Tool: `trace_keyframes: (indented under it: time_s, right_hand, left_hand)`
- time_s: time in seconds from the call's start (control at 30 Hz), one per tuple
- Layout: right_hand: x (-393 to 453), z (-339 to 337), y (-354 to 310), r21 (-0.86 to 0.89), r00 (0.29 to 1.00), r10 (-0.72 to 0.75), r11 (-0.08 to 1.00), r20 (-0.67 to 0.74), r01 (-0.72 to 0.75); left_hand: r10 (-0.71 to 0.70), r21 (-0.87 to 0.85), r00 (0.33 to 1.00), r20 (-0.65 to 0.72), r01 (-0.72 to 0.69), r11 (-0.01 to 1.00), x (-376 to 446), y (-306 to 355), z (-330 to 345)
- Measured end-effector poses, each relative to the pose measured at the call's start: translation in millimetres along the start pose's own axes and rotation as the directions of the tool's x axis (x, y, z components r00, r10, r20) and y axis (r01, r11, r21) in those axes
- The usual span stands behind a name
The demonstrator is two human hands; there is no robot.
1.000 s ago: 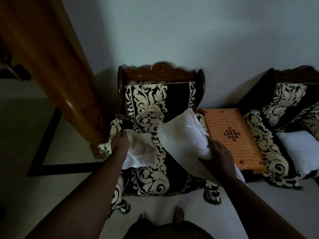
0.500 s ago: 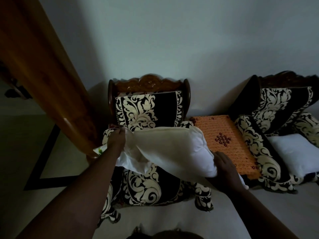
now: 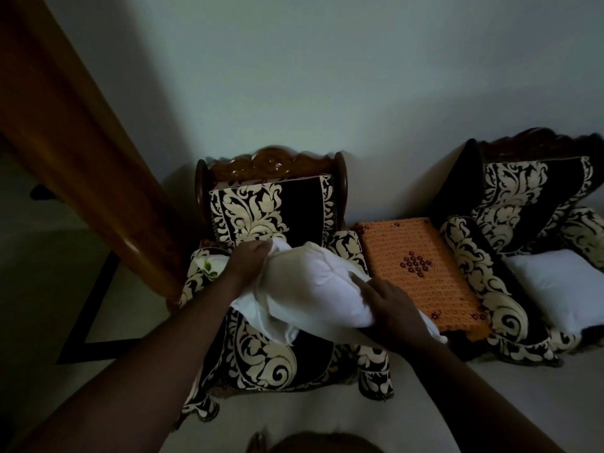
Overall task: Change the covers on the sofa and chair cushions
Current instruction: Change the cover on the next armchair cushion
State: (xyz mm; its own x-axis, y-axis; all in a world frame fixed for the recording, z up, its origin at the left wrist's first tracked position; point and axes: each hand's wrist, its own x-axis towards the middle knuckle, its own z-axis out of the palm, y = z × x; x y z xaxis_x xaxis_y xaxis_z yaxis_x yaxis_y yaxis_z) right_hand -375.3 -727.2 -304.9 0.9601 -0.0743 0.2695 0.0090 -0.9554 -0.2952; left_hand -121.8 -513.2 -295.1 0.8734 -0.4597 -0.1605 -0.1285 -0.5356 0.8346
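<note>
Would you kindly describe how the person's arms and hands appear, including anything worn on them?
Both forearms are bare up to the frame's edge: no sleeves show. The left hand and right hand wear no gloves, and no watch, bracelet or ring can be seen, though the dim light could hide small items.

A: What stands between the two seats?
B: An orange crocheted mat [image 3: 416,273] with a cluster of dark red flowers in its middle; it covers a low tabletop.
A: And at the left?
B: A brown wooden door [image 3: 75,132], leaning across the view. Behind everything is a pale wall [image 3: 327,76]. The floor [image 3: 98,305] is light, with a dark inlaid line [image 3: 94,308].
</note>
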Motion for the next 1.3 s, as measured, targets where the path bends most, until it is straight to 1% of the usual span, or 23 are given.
trace_keyframes:
  time_s: [0.07, 0.13, 0.23, 0.27, 0.3, 0.4, 0.47, 0.5, 0.6, 0.67, 0.77, 0.8, 0.83, 0.87, 0.9, 0.97, 1.03, 1.1, 1.17, 1.23, 1.3]
  right_hand:
    - [8.0, 4.6, -3.4, -0.036, 0.998, -0.012, 0.999, 0.066, 0.014]
    - [14.6, 8.2, -5.6, -0.06, 0.996, -0.022, 0.998, 0.085, 0.027]
    - [22.2, 18.4, -14.0, -0.133, 0.981, -0.074, 0.986, 0.182, 0.099]
    - [26.4, 22.0, -17.1, -0.165, 0.971, -0.077, 0.979, 0.227, 0.116]
    - [31.1, 23.4, -22.3, -0.182, 0.964, -0.072, 0.976, 0.254, 0.12]
    - [49.9, 26.1, -39.2, -0.159, 0.961, -0.033, 0.984, 0.274, 0.079]
    - [63.1, 30.7, -50.1, -0.144, 0.961, -0.008, 0.988, 0.275, 0.049]
    - [69.9, 35.4, -53.7, -0.134, 0.955, 0.02, 0.991, 0.296, 0.021]
    - [92.8, 38.7, -64.3, -0.12, 0.884, 0.124, 0.99, 0.451, -0.077]
    - [104.9, 34.7, -71.8, -0.131, 0.89, 0.125, 0.989, 0.438, -0.075]
    - [108.4, 32.2, -78.7, -0.043, 0.925, 0.113, 0.994, 0.362, -0.104]
    - [106.9, 32.9, -80.1, -0.028, 0.938, 0.125, 0.992, 0.324, -0.123]
    - [102.6, 33.2, -81.1, -0.025, 0.95, 0.122, 0.992, 0.288, -0.12]
    - [97.6, 33.5, -82.1, -0.037, 0.96, 0.115, 0.993, 0.257, -0.109]
    - [93.4, 32.8, -85.0, -0.048, 0.969, 0.095, 0.995, 0.226, -0.086]
    - [89.7, 29.3, -92.4, -0.058, 0.981, 0.031, 0.998, 0.19, -0.02]
    - [89.2, 26.2, -98.2, -0.056, 0.983, -0.006, 0.998, 0.186, 0.017]
    - [90.3, 25.6, -101.4, -0.07, 0.977, -0.012, 0.997, 0.215, 0.028]
    - [91.6, 25.6, -101.7, -0.079, 0.961, -0.015, 0.996, 0.277, 0.038]
    - [95.9, 31.3, -100.2, -0.081, 0.949, -0.009, 0.996, 0.315, 0.037]
    - [106.8, 32.7, -102.5, -0.059, 0.932, 0.018, 0.998, 0.362, 0.003]
  left_hand:
    - [0.03, 0.064, 0.999, 0.036, -0.032, 0.997, -6.2, 13.2, 7.4]
    - [0.015, 0.111, 0.999, 0.029, -0.018, 0.994, -8.0, 18.6, 7.9]
    - [-0.034, -0.051, 0.998, 0.053, 0.036, 0.998, -12.7, 17.3, 0.2]
    - [-0.036, -0.089, 0.998, 0.055, 0.041, 0.995, -15.4, 17.9, -0.9]
    - [-0.024, -0.084, 0.999, 0.045, 0.028, 0.996, -16.9, 19.0, -1.6]
    - [0.134, 0.111, 0.991, 0.012, -0.135, 0.985, -22.1, 30.8, 0.8]
    - [0.26, 0.271, 0.964, 0.053, -0.264, 0.926, -31.1, 44.8, -0.4]
    - [0.323, 0.352, 0.943, 0.087, -0.332, 0.875, -36.2, 50.5, -0.4]
    - [0.48, 0.551, 0.856, 0.195, -0.5, 0.668, -56.9, 60.1, 8.1]
    - [0.519, 0.645, 0.829, 0.208, -0.515, 0.565, -64.4, 61.8, 12.2]
    - [0.527, 0.72, 0.827, 0.196, -0.487, 0.495, -51.5, 58.1, -0.3]
    - [0.539, 0.737, 0.825, 0.17, -0.47, 0.487, -42.7, 56.3, -10.1]
    - [0.538, 0.747, 0.835, 0.113, -0.429, 0.509, -34.2, 55.2, -21.3]
    - [0.506, 0.736, 0.862, 0.04, -0.367, 0.568, -26.3, 53.9, -31.3]
    - [0.445, 0.705, 0.895, -0.029, -0.297, 0.644, -18.9, 51.4, -39.0]
    - [0.299, 0.584, 0.946, -0.123, -0.175, 0.792, -6.0, 47.0, -46.3]
    - [0.147, 0.447, 0.977, -0.158, -0.062, 0.892, 4.3, 40.2, -50.2]
    - [0.018, 0.383, 0.995, -0.095, 0.02, 0.923, 8.1, 34.7, -55.1]
    - [-0.039, 0.33, 0.999, -0.016, 0.042, 0.943, 7.0, 33.5, -57.6]
    - [-0.005, 0.304, 1.0, 0.005, 0.004, 0.953, 0.2, 39.9, -51.8]
    - [0.096, 0.38, 0.995, 0.009, -0.092, 0.92, -13.3, 52.1, -38.3]
